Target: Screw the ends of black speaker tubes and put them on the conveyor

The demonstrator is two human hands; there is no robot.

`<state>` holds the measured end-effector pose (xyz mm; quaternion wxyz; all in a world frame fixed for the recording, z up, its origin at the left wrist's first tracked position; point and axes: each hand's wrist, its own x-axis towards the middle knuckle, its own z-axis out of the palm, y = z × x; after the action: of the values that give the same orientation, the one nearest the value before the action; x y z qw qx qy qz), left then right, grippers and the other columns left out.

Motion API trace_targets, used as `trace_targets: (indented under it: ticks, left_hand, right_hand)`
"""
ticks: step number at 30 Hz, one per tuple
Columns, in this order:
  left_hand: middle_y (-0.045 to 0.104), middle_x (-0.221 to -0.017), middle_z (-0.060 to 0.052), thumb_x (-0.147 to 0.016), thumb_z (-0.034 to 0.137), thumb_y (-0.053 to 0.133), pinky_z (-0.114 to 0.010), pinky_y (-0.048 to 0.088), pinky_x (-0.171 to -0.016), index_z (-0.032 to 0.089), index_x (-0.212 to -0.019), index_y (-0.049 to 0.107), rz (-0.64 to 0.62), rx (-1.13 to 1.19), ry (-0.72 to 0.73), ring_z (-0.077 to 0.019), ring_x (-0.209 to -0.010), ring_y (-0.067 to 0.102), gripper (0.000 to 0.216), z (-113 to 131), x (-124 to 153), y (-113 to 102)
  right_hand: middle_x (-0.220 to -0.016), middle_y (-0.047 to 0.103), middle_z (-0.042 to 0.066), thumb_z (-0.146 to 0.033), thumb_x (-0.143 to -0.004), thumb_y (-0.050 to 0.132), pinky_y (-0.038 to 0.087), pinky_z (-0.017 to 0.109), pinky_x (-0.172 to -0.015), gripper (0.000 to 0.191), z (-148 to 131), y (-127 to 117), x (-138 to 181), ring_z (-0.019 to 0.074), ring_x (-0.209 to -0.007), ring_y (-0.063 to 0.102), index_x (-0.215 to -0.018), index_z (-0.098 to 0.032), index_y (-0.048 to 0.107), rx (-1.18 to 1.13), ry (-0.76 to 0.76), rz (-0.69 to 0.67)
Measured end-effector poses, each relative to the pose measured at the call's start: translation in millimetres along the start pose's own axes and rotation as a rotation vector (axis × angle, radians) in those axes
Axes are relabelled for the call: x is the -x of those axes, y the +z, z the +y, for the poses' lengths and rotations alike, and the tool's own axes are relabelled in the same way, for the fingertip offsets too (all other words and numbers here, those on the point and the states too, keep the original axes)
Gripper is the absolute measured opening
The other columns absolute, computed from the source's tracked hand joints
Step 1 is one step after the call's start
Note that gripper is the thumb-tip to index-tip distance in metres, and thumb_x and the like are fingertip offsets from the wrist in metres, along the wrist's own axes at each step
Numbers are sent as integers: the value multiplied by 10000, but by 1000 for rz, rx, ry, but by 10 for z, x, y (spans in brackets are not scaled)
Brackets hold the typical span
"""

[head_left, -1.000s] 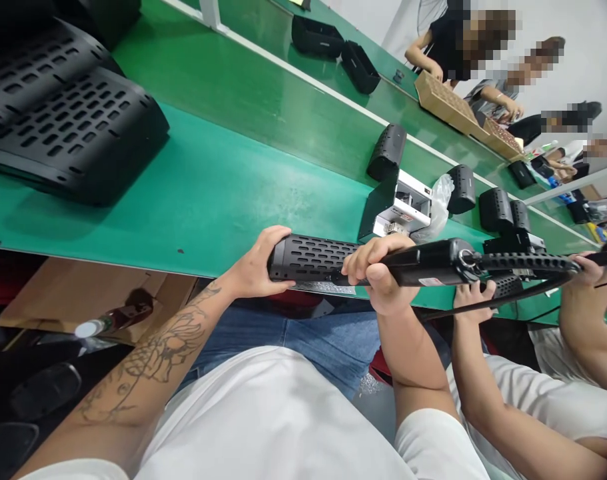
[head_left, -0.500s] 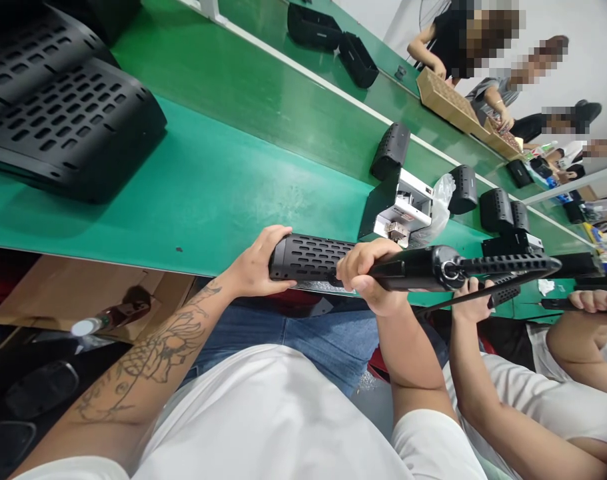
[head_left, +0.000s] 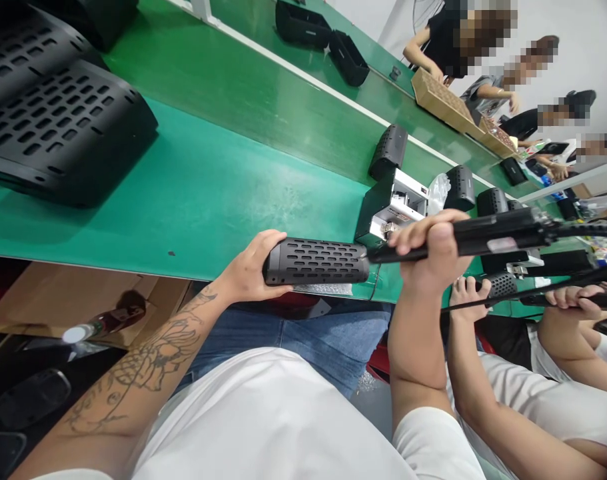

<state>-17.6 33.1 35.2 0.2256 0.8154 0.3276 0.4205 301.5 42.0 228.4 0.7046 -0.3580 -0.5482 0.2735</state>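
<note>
My left hand [head_left: 250, 267] grips the left end of a black slotted speaker housing [head_left: 323, 261] at the near edge of the green table. Wrapped round a black electric screwdriver [head_left: 503, 233], my right hand [head_left: 433, 247] holds it level, its cable running off to the right. The screwdriver's tip points left and meets or nearly meets the housing's right end; I cannot tell whether they touch. Just behind my right hand stands a black and white screw feeder [head_left: 396, 203]. Bubble wrap [head_left: 328, 289] shows under the housing.
Larger black perforated housings [head_left: 68, 127] lie stacked at the left. More black housings [head_left: 389, 150] stand along the white divider [head_left: 303, 77]. A co-worker's hand [head_left: 470, 297] is close by at the right. Across the table, people work at cardboard trays [head_left: 443, 100].
My right hand has moved right and slightly up with the screwdriver, uncovering the housing's right end. The left hand still holds the housing in nearly the same place.
</note>
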Motion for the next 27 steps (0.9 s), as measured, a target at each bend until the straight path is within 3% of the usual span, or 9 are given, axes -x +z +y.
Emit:
trace_targets:
  ticks: [2, 4, 7, 10, 14, 18, 22, 24, 27]
  left_hand:
    - [587, -1697, -237, -885, 502, 982, -717, 557, -1345, 270, -1822, 361, 7, -12, 21, -488, -1615, 610, 1148, 10, 0, 4]
    - [597, -1684, -235, -877, 499, 985, -709, 571, -1331, 270, -1817, 368, 9, -21, 21, -486, -1597, 626, 1148, 20, -1, 2]
    - [606, -1672, -237, -874, 492, 984, -703, 585, -1313, 267, -1811, 376, 8, -24, 11, -484, -1580, 640, 1139, 25, 0, -4]
    - [603, -1669, -237, -856, 486, 998, -711, 589, -1307, 270, -1805, 383, 0, -23, -12, -488, -1571, 648, 1152, 20, 9, -5]
    - [606, -1668, -231, -815, 493, 1027, -723, 584, -1312, 274, -1793, 411, -17, -5, -52, -496, -1577, 641, 1177, 18, 23, -3]
    - [604, -1679, -234, -861, 544, 994, -721, 576, -1318, 273, -1801, 419, -3, 8, -29, -489, -1577, 637, 1134, -14, 41, -11]
    - [618, -1685, -245, -979, 748, 814, -724, 544, -1338, 251, -1788, 452, 27, 64, -18, -484, -1590, 626, 1016, -98, 93, -7]
    - [640, -1665, -251, -1032, 813, 677, -735, 533, -1342, 233, -1736, 507, 101, 86, -50, -481, -1594, 626, 928, -118, 128, 14]
    - [719, -1486, -218, -1130, 698, 535, -694, 630, -1225, 234, -1522, 624, 363, 55, -191, -404, -1407, 756, 614, -70, 165, 59]
  right_hand:
    - [-608, 616, -103, -503, -947, 973, 563, 311, -525, 328, 126, -232, -268, 127, -474, 593, -918, -285, 731, 120, -115, 190]
    - [-630, 647, -89, -469, -953, 981, 537, 314, -554, 311, 319, -474, -469, 117, -516, 606, -892, -282, 740, 212, -143, 269]
    - [-623, 677, -93, -496, -952, 989, 512, 337, -589, 321, 599, -721, -557, 112, -534, 587, -876, -318, 733, 236, -109, 260]
    - [-622, 701, -93, -592, -905, 1009, 530, 391, -643, 369, 718, -773, -444, 139, -554, 591, -888, -363, 720, 236, -31, 204]
    - [-634, 659, -90, -589, -894, 1003, 543, 418, -641, 400, 556, -742, -278, 154, -549, 584, -893, -353, 680, 219, 11, 199]
    - [-637, 599, -90, -534, -943, 946, 562, 376, -561, 366, 290, -734, -262, 147, -503, 570, -894, -301, 669, 174, -57, 257]
    - [-617, 549, -109, -527, -958, 870, 568, 330, -515, 381, 204, -694, -255, 126, -460, 534, -877, -273, 598, 114, -111, 363]
    - [-618, 530, -117, -553, -946, 855, 569, 312, -514, 406, 207, -682, -204, 115, -451, 519, -871, -276, 568, 103, -102, 386]
    - [-615, 505, -117, -612, -915, 864, 562, 297, -512, 458, 213, -721, -67, 107, -443, 496, -847, -289, 545, 30, -40, 382]
